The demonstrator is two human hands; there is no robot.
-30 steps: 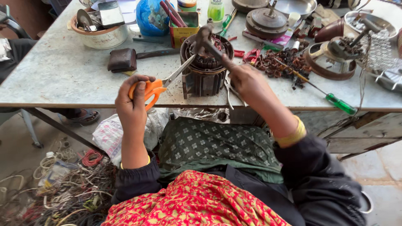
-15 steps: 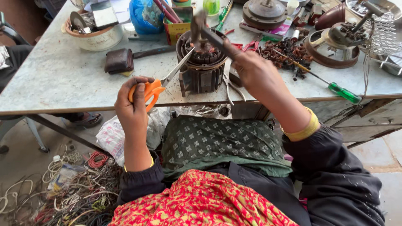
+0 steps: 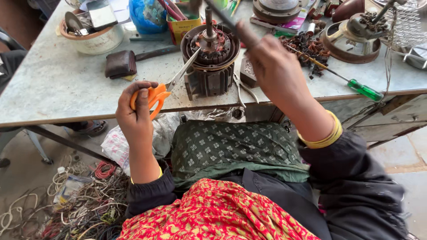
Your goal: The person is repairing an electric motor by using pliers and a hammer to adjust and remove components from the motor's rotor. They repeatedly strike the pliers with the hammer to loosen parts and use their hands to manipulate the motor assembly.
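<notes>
Two hands over tabletop [image 3: 53, 84]: left hand [image 3: 135, 113] gripping orange scissors [image 3: 162, 91], blades touching motor [image 3: 210, 60] at centre; right hand [image 3: 275, 66] pinching dark tool [image 3: 222, 18], blurred.

the right hand [image 3: 273, 66] has lifted off the motor [image 3: 209, 58] since a second ago, rising up and over toward the far side of it, and the dark tool [image 3: 227, 20] it grips now slants above the shaft instead of pressing down at the windings (the hand is blurred, so it is moving). the left hand [image 3: 135, 113] has slid the orange-handled scissors [image 3: 155, 95] a touch closer, so the blade tips now reach the rim of the motor rather than lying short of it. the view itself has tipped nearer to the table edge [image 3: 66, 118].
</notes>
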